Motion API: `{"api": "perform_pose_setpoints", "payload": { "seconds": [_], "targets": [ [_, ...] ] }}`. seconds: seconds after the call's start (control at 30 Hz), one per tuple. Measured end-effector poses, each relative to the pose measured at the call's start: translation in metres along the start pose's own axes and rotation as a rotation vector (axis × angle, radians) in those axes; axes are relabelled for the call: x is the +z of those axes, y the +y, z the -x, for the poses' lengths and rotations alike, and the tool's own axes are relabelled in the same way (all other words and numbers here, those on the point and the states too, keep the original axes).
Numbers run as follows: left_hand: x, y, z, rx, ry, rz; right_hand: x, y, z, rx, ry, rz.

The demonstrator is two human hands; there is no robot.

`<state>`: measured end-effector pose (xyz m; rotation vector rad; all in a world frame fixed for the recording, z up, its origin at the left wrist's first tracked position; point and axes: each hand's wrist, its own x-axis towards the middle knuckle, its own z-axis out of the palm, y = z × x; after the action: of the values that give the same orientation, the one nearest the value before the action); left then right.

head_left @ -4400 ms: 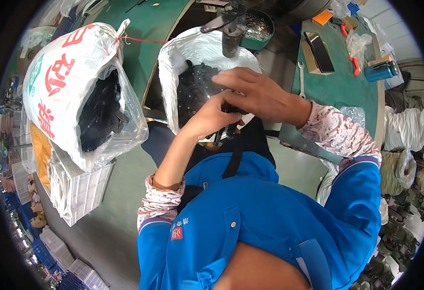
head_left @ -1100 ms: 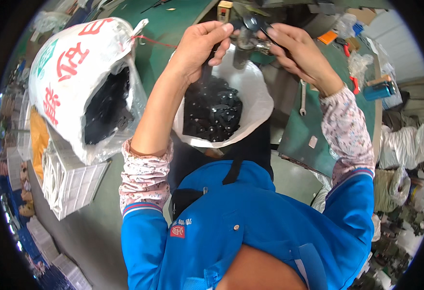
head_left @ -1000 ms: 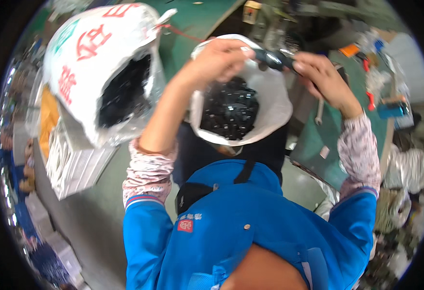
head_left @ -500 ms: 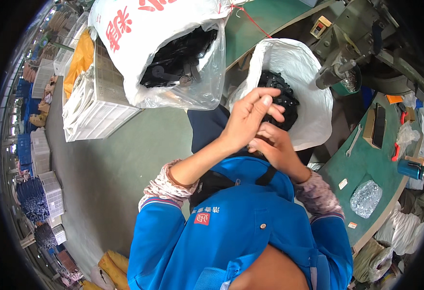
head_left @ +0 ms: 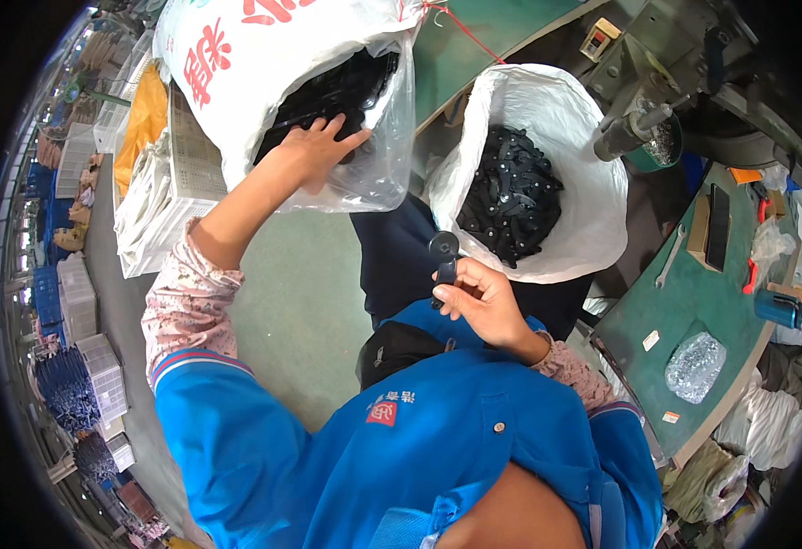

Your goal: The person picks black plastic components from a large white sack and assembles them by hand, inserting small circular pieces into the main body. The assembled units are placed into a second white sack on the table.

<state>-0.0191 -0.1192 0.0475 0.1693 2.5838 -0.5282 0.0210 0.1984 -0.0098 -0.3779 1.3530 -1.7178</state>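
Observation:
My left hand (head_left: 310,156) rests at the mouth of a large white sack (head_left: 268,64) with red print, its fingers spread over black plastic parts (head_left: 351,87) inside. A clear plastic liner (head_left: 392,156) hangs out around that mouth. In front of my body, my right hand (head_left: 488,306) grips a small black plastic part (head_left: 444,247) by its narrow stem; a round disc-shaped end points up. Just beyond this hand stands an open white bag (head_left: 593,215) with a heap of black parts with small shiny dots (head_left: 515,192) in it.
Left of the sack is a white slatted crate (head_left: 195,183) with a yellow bag (head_left: 145,114) by it. On the right, a green bench (head_left: 625,311) carries a wrench (head_left: 670,256) and a clear plastic bundle (head_left: 695,366). Machinery (head_left: 639,137) stands at the far right.
My hands were close together before the open bag. The left has moved away to the sack's mouth; the right has drawn back slightly, now showing the black part.

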Motion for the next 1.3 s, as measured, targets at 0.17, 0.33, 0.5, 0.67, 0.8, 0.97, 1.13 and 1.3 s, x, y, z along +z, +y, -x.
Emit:
{"api": "perform_pose_setpoints", "payload": {
  "seconds": [0.17, 0.33, 0.5, 0.67, 0.8, 0.97, 1.13, 1.3],
  "targets": [
    [0.015, -0.009, -0.012, -0.024, 0.088, -0.012, -0.002, 0.002, 0.004, 0.006, 0.031, 0.003],
    [0.022, -0.006, -0.013, -0.002, 0.208, -0.069, -0.006, 0.002, 0.005, -0.011, 0.040, 0.013],
    [0.024, 0.004, -0.008, -0.013, 0.209, -0.059, -0.006, 0.002, 0.007, -0.064, 0.068, 0.080],
    [0.038, 0.002, 0.003, -0.144, 0.219, -0.044, -0.012, 0.009, 0.006, -0.051, 0.075, 0.049],
    [0.035, -0.005, 0.001, -0.095, 0.186, 0.052, -0.008, 0.002, 0.005, -0.047, 0.101, 0.046],
    [0.012, -0.018, 0.010, 0.018, 0.442, 0.547, -0.016, 0.017, 0.001, -0.192, 0.091, 0.027],
    [0.012, -0.021, 0.006, 0.047, 0.556, 0.834, -0.016, 0.012, 0.002, -0.263, 0.121, 0.115],
    [-0.018, -0.016, 0.010, 0.096, 0.695, 0.967, -0.010, 0.007, 0.001, -0.275, 0.232, 0.001]
  ]
}}
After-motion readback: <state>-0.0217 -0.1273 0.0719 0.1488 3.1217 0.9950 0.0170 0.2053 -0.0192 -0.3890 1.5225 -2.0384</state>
